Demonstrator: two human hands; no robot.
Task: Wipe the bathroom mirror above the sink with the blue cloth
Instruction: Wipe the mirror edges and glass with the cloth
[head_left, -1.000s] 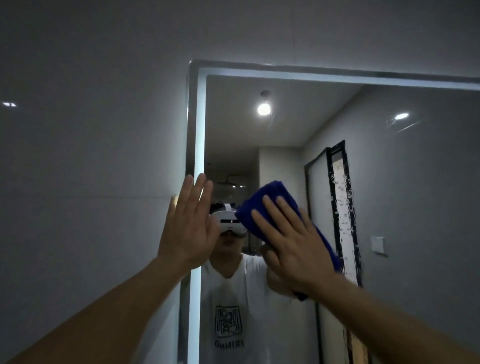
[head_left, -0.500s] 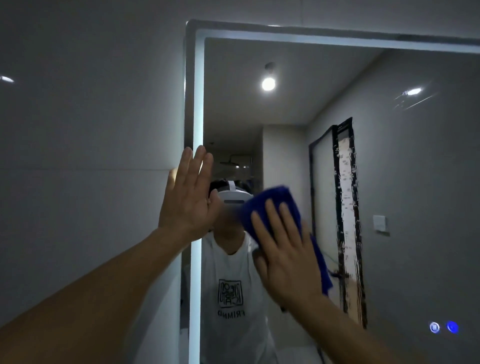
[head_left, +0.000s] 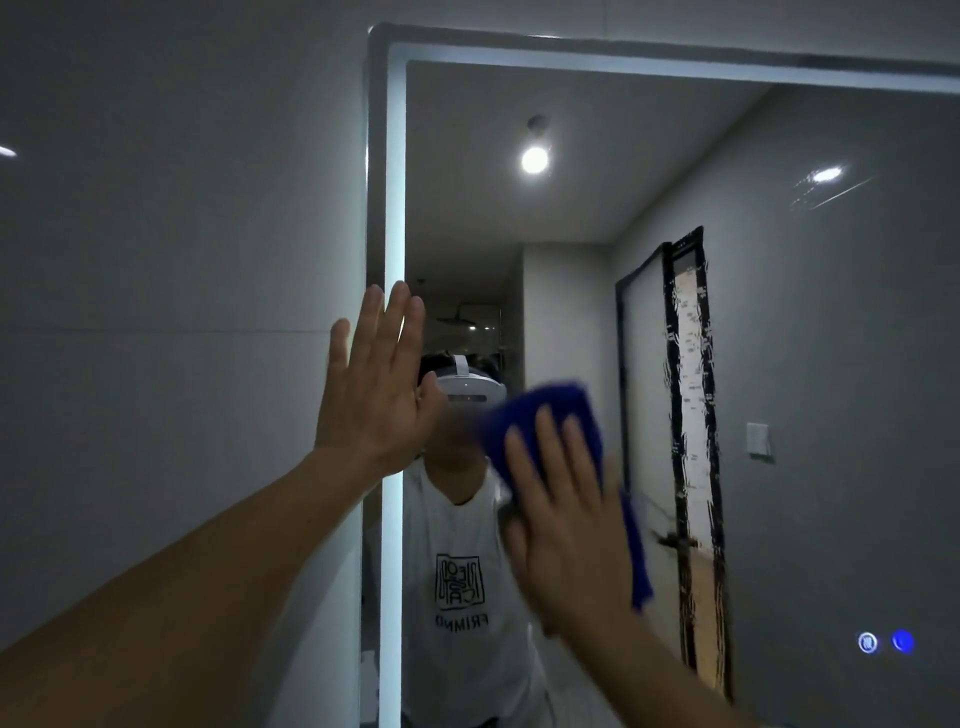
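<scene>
We find the right hand (head_left: 566, 525), fingers straight, pressing the cloth (head_left: 540, 415) against the mirror (head_left: 779, 364); the left hand (head_left: 374, 384), released and flat, touches the mirror's lit left edge.

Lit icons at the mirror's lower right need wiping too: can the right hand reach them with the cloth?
Probably yes. The right hand presses the blue cloth on the mirror, and only bare glass lies between it and the lit icons.

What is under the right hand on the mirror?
The blue cloth, pressed flat against the mirror by the right hand; its edges show above and to the right of the hand. The glass directly beneath is covered.
</scene>
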